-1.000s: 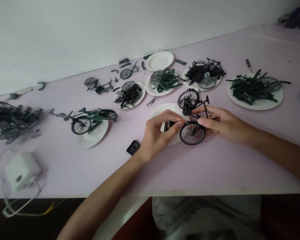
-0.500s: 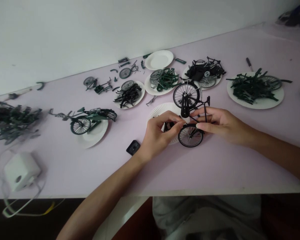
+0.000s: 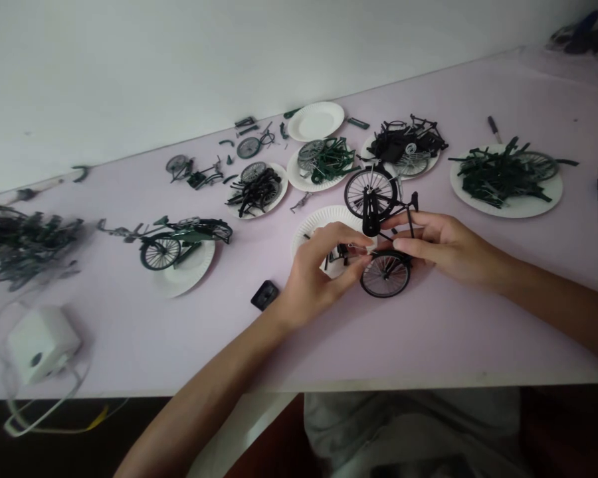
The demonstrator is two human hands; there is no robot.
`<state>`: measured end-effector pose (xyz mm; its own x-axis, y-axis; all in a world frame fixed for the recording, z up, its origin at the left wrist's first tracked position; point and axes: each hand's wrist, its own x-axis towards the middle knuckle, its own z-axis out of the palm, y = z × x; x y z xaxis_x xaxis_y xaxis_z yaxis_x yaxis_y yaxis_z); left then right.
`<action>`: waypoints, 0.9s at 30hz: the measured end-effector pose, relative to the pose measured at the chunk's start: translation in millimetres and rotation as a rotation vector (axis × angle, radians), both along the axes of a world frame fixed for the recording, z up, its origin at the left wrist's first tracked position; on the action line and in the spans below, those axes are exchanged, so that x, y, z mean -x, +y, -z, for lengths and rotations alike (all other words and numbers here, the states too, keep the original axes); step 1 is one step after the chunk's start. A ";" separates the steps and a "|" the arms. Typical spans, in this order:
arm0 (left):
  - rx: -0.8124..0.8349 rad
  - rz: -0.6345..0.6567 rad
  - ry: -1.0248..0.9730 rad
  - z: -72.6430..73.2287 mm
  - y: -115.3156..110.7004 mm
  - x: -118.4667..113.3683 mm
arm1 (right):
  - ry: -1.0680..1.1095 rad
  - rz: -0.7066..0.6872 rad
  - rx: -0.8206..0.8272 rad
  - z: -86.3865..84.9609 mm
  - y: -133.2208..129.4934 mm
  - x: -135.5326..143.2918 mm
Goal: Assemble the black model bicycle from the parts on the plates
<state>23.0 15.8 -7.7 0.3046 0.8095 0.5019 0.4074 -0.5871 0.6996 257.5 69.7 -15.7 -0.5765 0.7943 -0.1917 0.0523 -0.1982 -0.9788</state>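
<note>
My right hand grips a black model bicycle by its frame, near the seat and the lower wheel's mudguard. The bicycle is held tilted, with one spoked wheel up toward the back and the other wheel near me. From the left, my left hand closes thumb and fingertips on a thin silvery part beside the lower mudguard. Its full shape is partly hidden by the fingers. Behind this hand, a paper plate bears small black parts.
A green model bicycle rests on a plate at left, near a heap of bicycle parts. Plates of parts stand further back. A white adapter with cables, a black tray-like piece and a screwdriver are also here.
The bicycle's lower wheel has swung slightly right and toward me. My left thumb and index finger have parted a little, and my right fingertips have shifted up off the wheel's mudguard.
</note>
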 end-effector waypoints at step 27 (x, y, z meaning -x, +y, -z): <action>-0.547 0.112 0.604 -15.5 -4.1 3.8 | 0.023 -0.017 0.039 3.6 1.9 -2.3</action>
<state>19.2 11.7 7.8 0.7132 0.4464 0.5404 0.5404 -0.8412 -0.0184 259.8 71.5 -19.4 -0.5944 0.7765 -0.2089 0.0333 -0.2358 -0.9712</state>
